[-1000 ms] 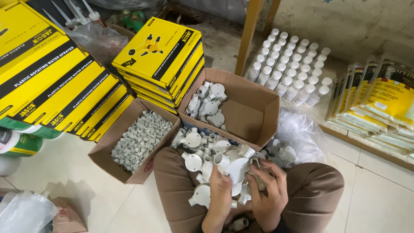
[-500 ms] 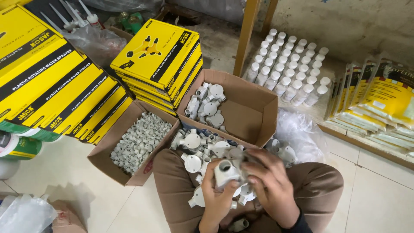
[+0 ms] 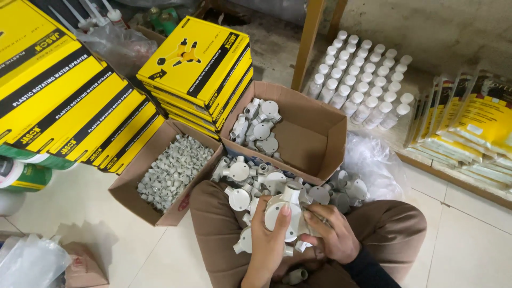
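A pile of grey plastic conduit junction boxes [image 3: 250, 178] lies on my lap between my knees. My left hand [image 3: 269, 240] grips one round junction box [image 3: 288, 210] from below, thumb on its face, its short pipe stub pointing up. My right hand [image 3: 330, 234] holds the same box from the right side, fingers curled on its rim. Just beyond the pile stands an open cardboard box [image 3: 298, 133] with a few more junction boxes [image 3: 258, 125] in its left corner.
A second cardboard box [image 3: 128, 192] of small grey clips sits at left. Stacks of yellow flat cartons [image 3: 197, 69] rise behind and at far left. White-capped bottles [image 3: 362, 80] stand at the back, yellow packets [image 3: 474, 122] at right, and a crumpled plastic bag [image 3: 373, 165] beside my knee.
My hands lifted a junction box out of the pile and turned it, so its stub now points up. Both hands have drawn closer together around it.
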